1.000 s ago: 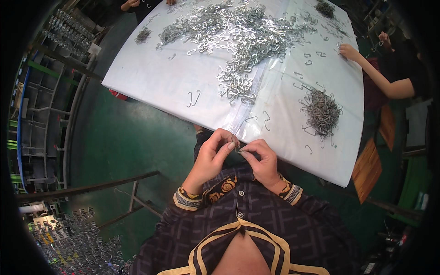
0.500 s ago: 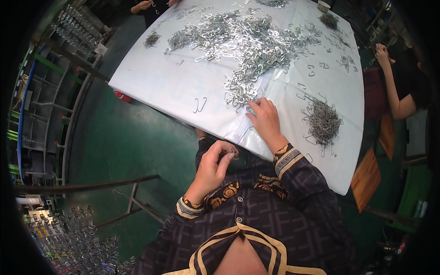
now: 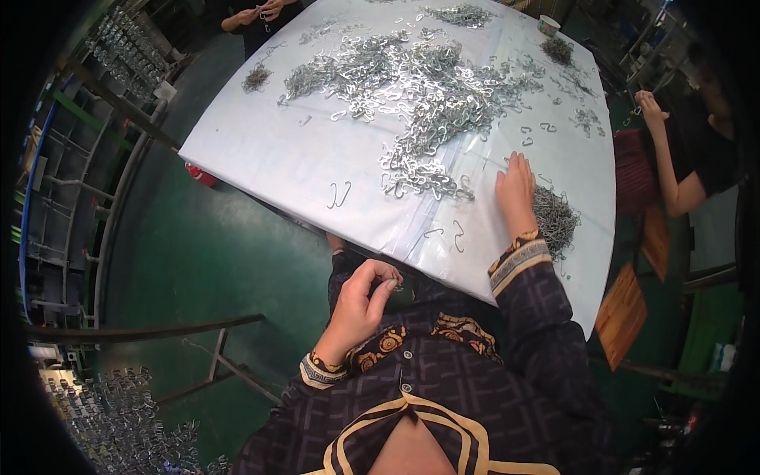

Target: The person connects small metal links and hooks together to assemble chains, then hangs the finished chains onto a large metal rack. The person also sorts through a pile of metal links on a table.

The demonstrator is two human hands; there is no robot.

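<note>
My left hand [image 3: 360, 305] is closed in a pinch in front of the table's near edge. A small glint of metal shows at its fingertips, too small to name. My right hand [image 3: 517, 194] lies over the table with its fingers stretched out, at the left side of a pile of thin wire hooks [image 3: 556, 223], part of which it covers. To its left are two loose wire hooks [image 3: 458, 236]. A big heap of shiny flat S-shaped metal hooks [image 3: 431, 119] spreads across the middle of the white-covered table [image 3: 261, 146].
Two thin hooks [image 3: 339, 195] lie near the left front edge. Smaller hook piles [image 3: 257, 77] and a paper cup [image 3: 548, 25] are farther back. Co-workers' hands [image 3: 651, 107] show at right and far left. A wooden board [image 3: 621, 317] and a metal rail [image 3: 150, 328] flank me.
My right hand has moved right, from the near tip of the shiny heap to the wire hook pile. Two loose hooks now show where it was. My left hand stays pinched.
</note>
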